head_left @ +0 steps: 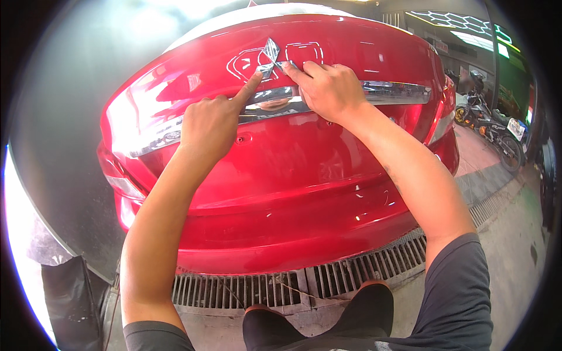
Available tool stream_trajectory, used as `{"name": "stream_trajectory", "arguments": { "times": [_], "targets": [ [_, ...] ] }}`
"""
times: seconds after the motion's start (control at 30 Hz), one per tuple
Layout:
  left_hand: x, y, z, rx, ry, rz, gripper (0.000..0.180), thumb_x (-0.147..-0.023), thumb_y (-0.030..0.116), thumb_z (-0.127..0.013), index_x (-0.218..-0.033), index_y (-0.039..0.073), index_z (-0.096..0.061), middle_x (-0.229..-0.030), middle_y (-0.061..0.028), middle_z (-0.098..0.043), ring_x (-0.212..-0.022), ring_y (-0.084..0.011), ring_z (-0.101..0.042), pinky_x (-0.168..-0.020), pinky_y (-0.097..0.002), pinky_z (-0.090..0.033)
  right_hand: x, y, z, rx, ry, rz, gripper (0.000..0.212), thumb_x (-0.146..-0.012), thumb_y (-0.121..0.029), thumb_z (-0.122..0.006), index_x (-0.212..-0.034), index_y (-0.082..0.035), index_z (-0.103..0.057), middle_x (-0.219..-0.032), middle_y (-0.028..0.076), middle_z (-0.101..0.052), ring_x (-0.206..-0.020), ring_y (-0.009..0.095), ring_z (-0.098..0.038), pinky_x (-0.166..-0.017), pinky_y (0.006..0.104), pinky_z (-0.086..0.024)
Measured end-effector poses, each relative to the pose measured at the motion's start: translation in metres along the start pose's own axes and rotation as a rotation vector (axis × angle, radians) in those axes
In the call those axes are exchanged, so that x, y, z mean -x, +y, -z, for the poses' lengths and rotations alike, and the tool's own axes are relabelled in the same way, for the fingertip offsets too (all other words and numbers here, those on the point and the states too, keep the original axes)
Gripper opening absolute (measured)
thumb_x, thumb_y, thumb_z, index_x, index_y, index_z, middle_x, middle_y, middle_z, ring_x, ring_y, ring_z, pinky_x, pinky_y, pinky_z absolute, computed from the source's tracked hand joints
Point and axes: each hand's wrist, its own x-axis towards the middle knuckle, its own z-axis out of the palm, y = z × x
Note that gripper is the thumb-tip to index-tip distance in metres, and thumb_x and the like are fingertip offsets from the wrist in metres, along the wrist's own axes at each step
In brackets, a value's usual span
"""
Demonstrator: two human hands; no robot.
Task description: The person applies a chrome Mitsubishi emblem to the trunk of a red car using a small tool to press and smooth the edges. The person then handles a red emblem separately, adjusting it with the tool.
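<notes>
A chrome car emblem [270, 51] made of three diamonds sits on the red trunk lid [193, 64]. My left hand [209, 124] reaches up to it from below, index finger stretched out with its tip on the lower left diamond and the other fingers curled. From the other side my right hand [332, 90] touches the lower right diamond with an extended index finger; its remaining fingers are bent. Neither hand grasps anything. Below the emblem runs a wide chrome trim strip [398, 92], partly covered by both hands.
The car's red bumper [281, 240] spans the front, above a metal floor grate [369, 263]. Dark wall panels stand at the left, with a black sheet [73, 304] hanging low. A motorcycle [494, 131] is parked at the right.
</notes>
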Motion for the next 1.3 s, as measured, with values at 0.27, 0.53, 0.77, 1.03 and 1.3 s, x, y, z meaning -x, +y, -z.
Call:
{"name": "stream_trajectory", "arguments": {
  "times": [0.27, 0.53, 0.77, 1.03, 1.3],
  "targets": [
    [0.0, 0.012, 0.033, 0.008, -0.187, 0.052, 0.106, -0.096, 0.01, -0.078, -0.183, 0.038, -0.023, -0.104, -0.0102, -0.085, -0.089, -0.0327, -0.082, -0.077, -0.0493, -0.064, -0.026, -0.006, 0.031, -0.267, -0.162, -0.233, 0.037, -0.102, -0.036, -0.084, -0.136, -0.021, -0.084, -0.11, 0.006, -0.075, -0.094, 0.028, -0.079, -0.082, 0.0448, -0.066],
    [-0.001, 0.017, 0.039, 0.036, -0.243, 0.065, 0.109, -0.096, 0.016, -0.083, -0.184, 0.036, -0.022, -0.101, -0.011, -0.084, -0.09, -0.0321, -0.083, -0.076, -0.0475, -0.064, -0.033, -0.005, 0.026, -0.382, -0.182, -0.365, 0.031, -0.099, -0.03, -0.086, -0.128, -0.019, -0.087, -0.112, 0.003, -0.075, -0.098, 0.029, -0.079, -0.087, 0.0445, -0.065],
    [0.001, 0.024, 0.038, 0.045, -0.242, 0.079, 0.117, -0.09, 0.024, -0.092, -0.184, 0.033, -0.021, -0.101, -0.01, -0.085, -0.09, -0.0316, -0.083, -0.075, -0.0464, -0.064, -0.036, -0.004, 0.028, -0.413, -0.216, -0.416, 0.036, -0.096, -0.027, -0.089, -0.13, -0.018, -0.085, -0.112, 0.004, -0.076, -0.097, 0.03, -0.079, -0.086, 0.0448, -0.065],
    [-0.002, 0.022, 0.039, 0.06, -0.244, 0.064, 0.118, -0.09, 0.023, -0.093, -0.184, 0.031, -0.022, -0.101, -0.0116, -0.085, -0.092, -0.0329, -0.083, -0.076, -0.0483, -0.064, 0.001, -0.04, 0.035, -0.293, -0.126, -0.278, 0.049, -0.103, -0.041, -0.08, -0.145, -0.015, -0.075, -0.106, 0.01, -0.079, -0.089, 0.035, -0.08, -0.077, 0.0487, -0.066],
    [-0.003, 0.019, 0.041, 0.1, -0.258, 0.067, 0.119, -0.089, 0.023, -0.094, -0.183, 0.032, -0.022, -0.107, -0.0103, -0.086, -0.095, -0.0329, -0.083, -0.078, -0.0487, -0.064, -0.013, -0.066, 0.047, -0.255, -0.427, -0.335, 0.084, -0.108, -0.06, -0.069, -0.165, 0.0, -0.054, -0.093, 0.017, -0.083, -0.079, 0.037, -0.082, -0.072, 0.0497, -0.065]
  ]
}}
